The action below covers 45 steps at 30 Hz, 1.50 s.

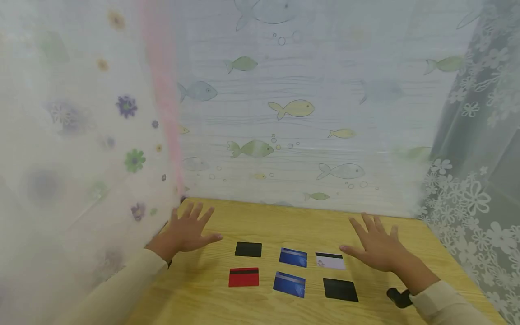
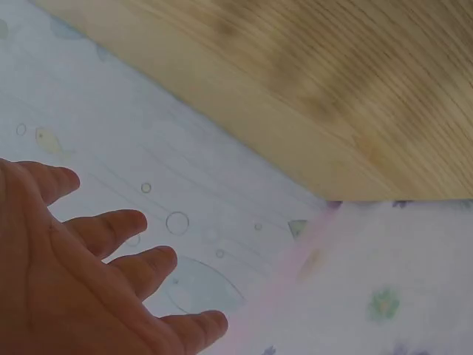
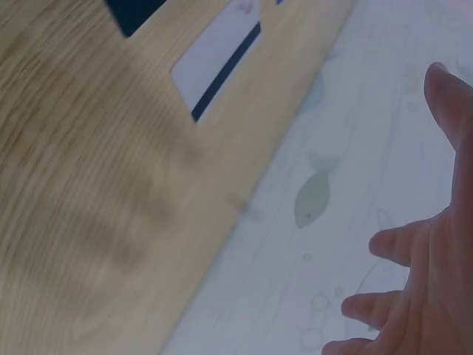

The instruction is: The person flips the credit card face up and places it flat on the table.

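Two rows of cards lie flat on the wooden table. At the back are a black card, a blue card and a white card with a dark stripe. In front lie a red card, a second blue card and another black card. My left hand hovers left of the cards, fingers spread and holding nothing. On the other side my right hand is likewise spread above the table, its thumb near the white card. Both palms show empty in the wrist views.
The wooden table is bounded behind by a fish-print curtain. A flower-print curtain hangs at the left, and a sheer one with white flowers at the right. A dark strap piece shows by the right cuff.
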Each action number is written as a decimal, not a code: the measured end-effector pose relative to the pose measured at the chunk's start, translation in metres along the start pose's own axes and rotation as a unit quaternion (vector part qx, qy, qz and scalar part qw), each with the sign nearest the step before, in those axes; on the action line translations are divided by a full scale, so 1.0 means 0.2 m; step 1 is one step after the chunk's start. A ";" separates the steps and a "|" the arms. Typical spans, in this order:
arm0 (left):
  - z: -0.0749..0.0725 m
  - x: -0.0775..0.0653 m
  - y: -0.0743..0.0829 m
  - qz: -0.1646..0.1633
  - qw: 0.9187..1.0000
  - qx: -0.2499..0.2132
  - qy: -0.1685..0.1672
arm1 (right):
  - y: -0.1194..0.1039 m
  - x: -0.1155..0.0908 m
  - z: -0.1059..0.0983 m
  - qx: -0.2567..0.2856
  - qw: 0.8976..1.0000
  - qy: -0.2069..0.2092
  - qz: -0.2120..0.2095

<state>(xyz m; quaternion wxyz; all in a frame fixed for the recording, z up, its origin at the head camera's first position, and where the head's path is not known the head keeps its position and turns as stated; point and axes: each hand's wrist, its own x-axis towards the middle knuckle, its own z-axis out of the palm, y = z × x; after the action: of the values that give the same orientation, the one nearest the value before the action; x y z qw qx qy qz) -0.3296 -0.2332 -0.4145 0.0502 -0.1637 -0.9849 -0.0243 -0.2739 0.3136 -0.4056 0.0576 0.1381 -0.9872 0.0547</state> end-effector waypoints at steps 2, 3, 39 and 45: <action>0.02 0.01 0.01 0.002 1.000 -0.001 0.000 | -0.02 0.02 0.01 -0.006 1.000 0.002 -0.004; 0.03 0.01 0.01 0.003 1.000 -0.004 -0.003 | -0.03 0.03 0.02 -0.009 1.000 0.004 -0.005; 0.21 0.14 0.16 0.039 0.999 -0.025 -0.028 | -0.41 0.30 0.17 0.007 0.997 -0.043 -0.071; 0.23 0.15 0.17 0.046 0.998 -0.037 -0.038 | -0.46 0.35 0.20 0.013 0.996 -0.059 -0.072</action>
<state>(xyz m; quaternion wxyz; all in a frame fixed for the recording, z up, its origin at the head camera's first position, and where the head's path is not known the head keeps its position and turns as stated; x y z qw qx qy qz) -0.3509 -0.1880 -0.4557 0.0077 -0.2113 -0.9760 -0.0521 -0.3184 0.2030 -0.4285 0.0009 0.2126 -0.9756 0.0548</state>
